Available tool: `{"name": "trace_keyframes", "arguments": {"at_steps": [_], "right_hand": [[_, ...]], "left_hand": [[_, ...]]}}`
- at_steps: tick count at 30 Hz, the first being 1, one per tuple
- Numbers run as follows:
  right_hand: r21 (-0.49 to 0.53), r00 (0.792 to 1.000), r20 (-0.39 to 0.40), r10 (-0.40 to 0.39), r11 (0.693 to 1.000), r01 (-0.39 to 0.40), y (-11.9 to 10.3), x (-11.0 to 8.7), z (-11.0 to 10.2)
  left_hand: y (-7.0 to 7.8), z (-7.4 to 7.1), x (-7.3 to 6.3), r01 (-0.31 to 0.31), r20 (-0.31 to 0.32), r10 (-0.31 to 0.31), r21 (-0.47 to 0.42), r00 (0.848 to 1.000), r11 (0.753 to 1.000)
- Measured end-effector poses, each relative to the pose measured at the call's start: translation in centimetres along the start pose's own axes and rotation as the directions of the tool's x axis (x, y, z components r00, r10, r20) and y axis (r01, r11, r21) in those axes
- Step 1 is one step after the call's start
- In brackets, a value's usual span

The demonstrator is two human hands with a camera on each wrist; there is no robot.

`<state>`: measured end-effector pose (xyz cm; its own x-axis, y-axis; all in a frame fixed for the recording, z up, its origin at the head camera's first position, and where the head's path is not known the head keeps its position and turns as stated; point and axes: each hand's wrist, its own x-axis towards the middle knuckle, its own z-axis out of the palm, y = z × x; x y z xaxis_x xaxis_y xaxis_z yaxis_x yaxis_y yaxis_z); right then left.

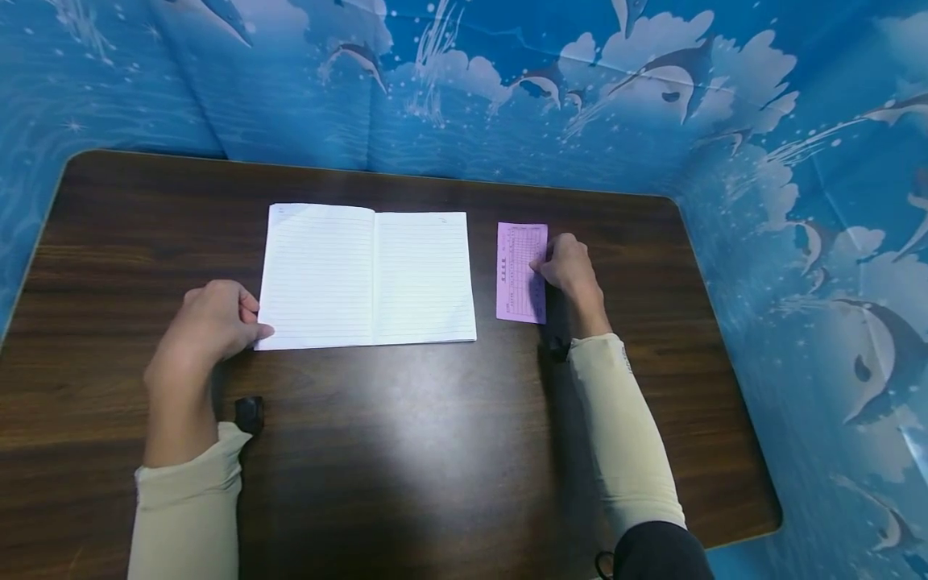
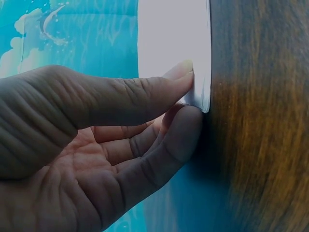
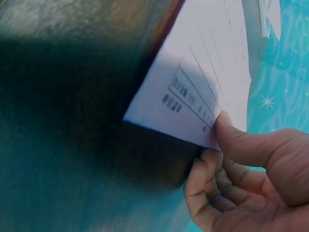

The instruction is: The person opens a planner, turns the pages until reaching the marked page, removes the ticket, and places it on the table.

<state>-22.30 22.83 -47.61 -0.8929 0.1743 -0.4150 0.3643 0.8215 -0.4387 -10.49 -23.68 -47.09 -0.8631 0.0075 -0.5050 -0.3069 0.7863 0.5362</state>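
An open notebook [image 1: 319, 274] with blank ruled pages lies on the dark wooden table. My left hand [image 1: 213, 322] pinches the notebook's near left corner, thumb on the page and fingers beneath, as the left wrist view shows with the notebook [image 2: 174, 38] at the fingertips. To the right of the notebook is a pink printed paper slip [image 1: 520, 274] with a table grid on it. My right hand [image 1: 571, 270] pinches its right edge between thumb and fingers; in the right wrist view the slip [image 3: 193, 72] has its near edge raised off the table.
The dark wooden table [image 1: 435, 451] has rounded corners. A blue curtain [image 1: 471, 105] with dolphins hangs along its back and right sides. A small black device [image 1: 250, 415] sits at my left wrist.
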Motion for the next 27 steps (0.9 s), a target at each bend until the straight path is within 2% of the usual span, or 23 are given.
{"name": "trace_keyframes", "arguments": {"at_steps": [9, 15, 19, 24, 27], "right_hand": [[-0.057, 0.999, -0.048, 0.007, 0.998, -0.01, -0.4, 0.0, 0.3], [-0.048, 0.992, -0.114, -0.043, 0.998, 0.038, -0.2, -0.3, 0.6], [-0.065, 0.983, -0.139, -0.12, 0.992, 0.112, -0.7, -1.0, 0.9], [0.001, 0.966, -0.072, -0.249, 0.968, 0.25, -3.3, -2.4, 1.3], [0.043, 0.959, 0.014, -0.283, 0.958, 0.282, -5.3, -3.0, 1.7]], "left_hand": [[0.0, -0.1, -0.1, 0.004, 0.019, -0.004, 0.0, 1.0, 1.0], [0.2, 0.0, 0.0, 0.02, 0.027, -0.02, -0.011, 0.999, 1.0], [0.3, 0.0, 0.0, 0.022, 0.035, -0.021, -0.014, 0.999, 1.0], [0.3, -0.1, 0.0, 0.018, 0.031, -0.017, -0.012, 0.999, 1.0], [0.2, -0.2, -0.2, 0.017, 0.023, -0.016, -0.006, 1.0, 1.0]]}}
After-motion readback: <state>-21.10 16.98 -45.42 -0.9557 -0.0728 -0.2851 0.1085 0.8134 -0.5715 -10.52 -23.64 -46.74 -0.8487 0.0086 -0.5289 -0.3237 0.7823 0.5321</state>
